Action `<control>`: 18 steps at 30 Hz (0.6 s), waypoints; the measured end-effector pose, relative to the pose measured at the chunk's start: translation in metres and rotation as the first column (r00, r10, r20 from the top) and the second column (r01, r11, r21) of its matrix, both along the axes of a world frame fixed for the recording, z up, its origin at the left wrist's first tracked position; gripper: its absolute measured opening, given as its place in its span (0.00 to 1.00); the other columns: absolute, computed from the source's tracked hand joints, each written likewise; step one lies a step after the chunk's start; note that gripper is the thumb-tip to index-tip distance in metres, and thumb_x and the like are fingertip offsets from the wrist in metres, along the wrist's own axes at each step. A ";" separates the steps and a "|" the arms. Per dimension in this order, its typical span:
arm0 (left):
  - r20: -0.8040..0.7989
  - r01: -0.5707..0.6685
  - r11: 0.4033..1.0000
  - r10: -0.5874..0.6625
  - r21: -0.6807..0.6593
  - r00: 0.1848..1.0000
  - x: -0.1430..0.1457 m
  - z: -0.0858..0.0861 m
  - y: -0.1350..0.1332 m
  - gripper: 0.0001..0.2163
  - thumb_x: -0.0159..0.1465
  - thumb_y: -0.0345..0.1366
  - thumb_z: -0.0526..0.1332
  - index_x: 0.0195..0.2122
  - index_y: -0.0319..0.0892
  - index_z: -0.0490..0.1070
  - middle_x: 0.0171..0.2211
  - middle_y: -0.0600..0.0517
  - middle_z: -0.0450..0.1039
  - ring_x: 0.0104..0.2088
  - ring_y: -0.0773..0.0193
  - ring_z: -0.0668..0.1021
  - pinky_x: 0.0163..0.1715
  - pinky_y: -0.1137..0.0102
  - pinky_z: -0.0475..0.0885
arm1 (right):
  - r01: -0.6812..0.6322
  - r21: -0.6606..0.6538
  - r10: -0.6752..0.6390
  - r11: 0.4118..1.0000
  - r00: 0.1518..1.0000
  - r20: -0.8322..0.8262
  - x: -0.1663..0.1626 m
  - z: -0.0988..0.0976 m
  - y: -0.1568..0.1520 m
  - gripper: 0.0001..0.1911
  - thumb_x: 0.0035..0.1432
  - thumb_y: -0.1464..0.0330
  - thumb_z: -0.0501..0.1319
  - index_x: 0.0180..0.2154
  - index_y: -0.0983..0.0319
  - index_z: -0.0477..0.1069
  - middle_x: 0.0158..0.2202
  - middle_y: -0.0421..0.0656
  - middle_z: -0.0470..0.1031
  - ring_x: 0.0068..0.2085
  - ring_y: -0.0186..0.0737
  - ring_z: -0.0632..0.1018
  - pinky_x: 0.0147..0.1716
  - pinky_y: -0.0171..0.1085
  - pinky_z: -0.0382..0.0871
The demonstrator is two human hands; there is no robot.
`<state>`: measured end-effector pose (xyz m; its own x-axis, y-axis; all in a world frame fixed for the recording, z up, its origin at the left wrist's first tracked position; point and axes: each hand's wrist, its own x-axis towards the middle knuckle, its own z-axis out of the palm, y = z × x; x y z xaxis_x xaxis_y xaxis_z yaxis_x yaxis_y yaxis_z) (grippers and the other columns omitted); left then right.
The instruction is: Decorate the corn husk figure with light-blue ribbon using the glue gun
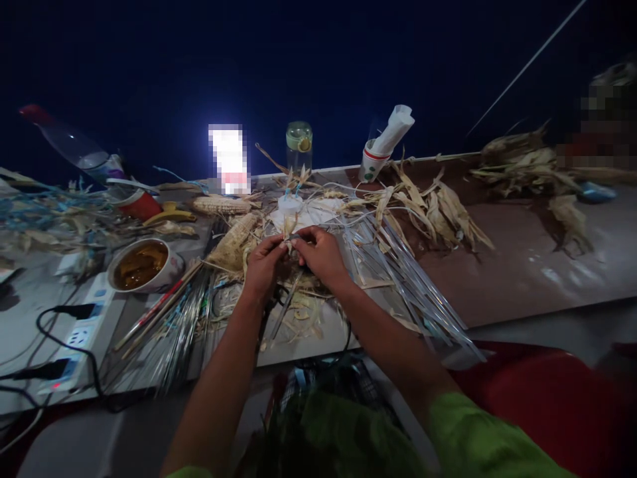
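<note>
Above the middle of the table, my left hand [261,265] and my right hand [322,257] meet fingertip to fingertip. Thumbs and fingers of both are pinched on a small piece of dried corn husk [289,224], whose pale tips point upward; its lower part is hidden by the fingers. Just beyond stands a small white round piece [289,204] with blue stems and husk tips rising from it. Two dried corn cobs [221,204] lie left of my hands, the nearer one partly in husk. Below my hands, a narrow metal tool [283,312] rests among husk scraps.
Left are a bowl of amber liquid [172,267], a power strip [84,335] with black cables, and thin wires [182,332]. Clear rods [423,285] and dry husks [438,206] lie right. A glass jar [298,153] and a paper cup [372,164] stand at the back.
</note>
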<state>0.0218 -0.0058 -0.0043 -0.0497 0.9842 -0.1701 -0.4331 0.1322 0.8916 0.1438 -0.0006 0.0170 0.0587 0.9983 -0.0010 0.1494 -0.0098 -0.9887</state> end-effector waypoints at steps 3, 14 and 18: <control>0.012 0.017 0.999 -0.018 0.038 1.000 0.001 0.000 -0.001 0.16 0.45 0.34 0.69 0.36 0.41 0.72 0.21 0.58 0.67 0.19 0.74 0.69 0.20 0.77 0.62 | 0.030 0.060 -0.032 0.998 0.999 0.019 0.002 -0.004 0.003 0.07 0.47 0.66 0.59 0.28 0.62 0.68 0.28 0.39 0.73 0.25 0.31 0.71 0.26 0.31 0.66; 0.128 0.254 0.960 -0.269 0.120 0.955 0.004 0.014 -0.009 0.22 0.48 0.31 0.66 0.46 0.41 0.70 0.18 0.60 0.59 0.18 0.75 0.64 0.21 0.76 0.59 | -0.036 -0.012 0.033 0.999 0.978 -0.204 0.002 -0.003 0.005 0.08 0.45 0.64 0.60 0.27 0.62 0.68 0.21 0.35 0.69 0.21 0.28 0.66 0.22 0.29 0.62; 0.133 0.299 0.945 -0.316 0.132 0.939 0.003 0.014 -0.008 0.25 0.47 0.31 0.66 0.49 0.44 0.68 0.16 0.61 0.59 0.18 0.74 0.64 0.22 0.75 0.60 | -0.130 -0.017 0.119 0.991 0.945 -0.306 0.003 0.001 0.003 0.08 0.45 0.66 0.59 0.29 0.62 0.69 0.20 0.33 0.67 0.17 0.25 0.62 0.18 0.28 0.58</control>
<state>0.0249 -0.0137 0.0100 0.2760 0.9602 -0.0434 -0.5167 0.1862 0.8356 0.1468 0.0021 0.0178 -0.0749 0.9965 -0.0359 -0.1555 -0.0473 -0.9867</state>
